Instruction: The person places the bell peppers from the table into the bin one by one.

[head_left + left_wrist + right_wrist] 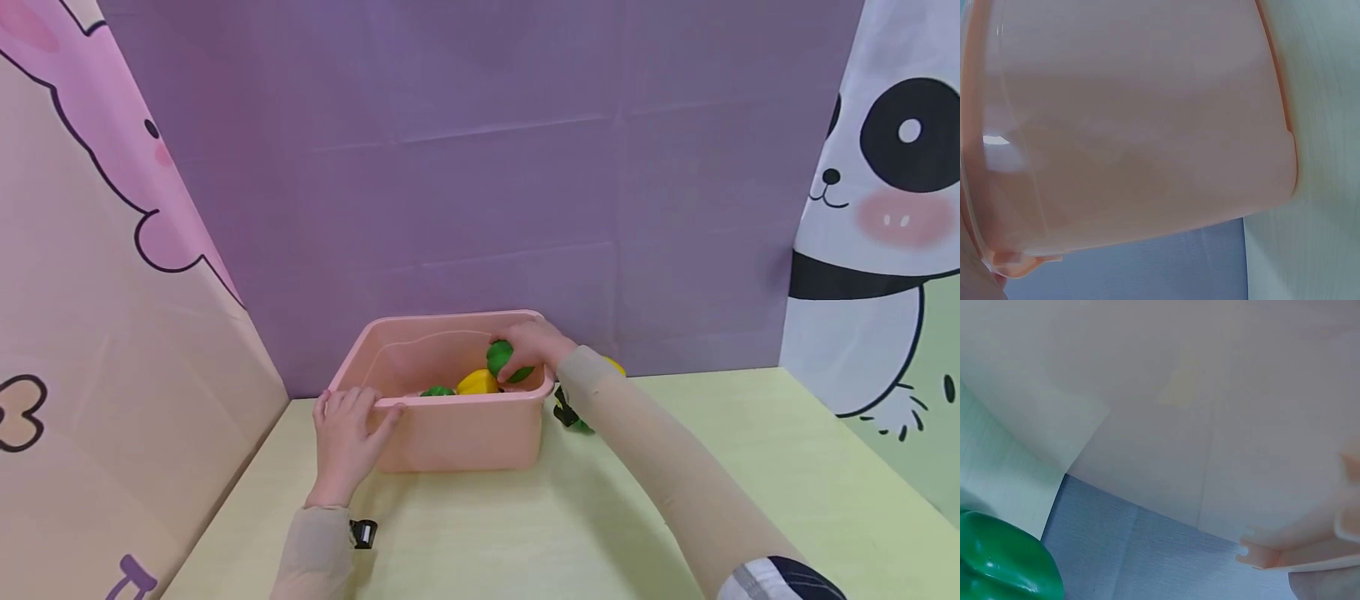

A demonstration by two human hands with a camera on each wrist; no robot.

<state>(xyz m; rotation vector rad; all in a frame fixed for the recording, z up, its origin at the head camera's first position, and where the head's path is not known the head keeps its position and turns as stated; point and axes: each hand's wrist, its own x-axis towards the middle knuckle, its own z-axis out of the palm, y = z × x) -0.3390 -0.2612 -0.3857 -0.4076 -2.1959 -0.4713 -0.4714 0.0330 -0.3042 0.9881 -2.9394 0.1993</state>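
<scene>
A pink plastic bin (457,435) stands against the back wall in the head view, and its side wall (1141,137) fills most of the left wrist view. My left hand (348,437) grips the bin's near left corner, fingers over the rim and thumb along the front. Over the bin's right side, my right hand (531,346) holds a green bell pepper (501,358) between fingers and thumb. Below and left of it lie a yellow pepper (477,382) and another green piece (437,391), partly hidden by the front rim.
Right of the bin, a glossy green pepper (1007,559) sits on the pale table (465,542). A yellow piece (617,365) shows behind my right forearm, which hides part of that spot. A purple sheet (450,183) hangs behind the bin; printed panels flank both sides.
</scene>
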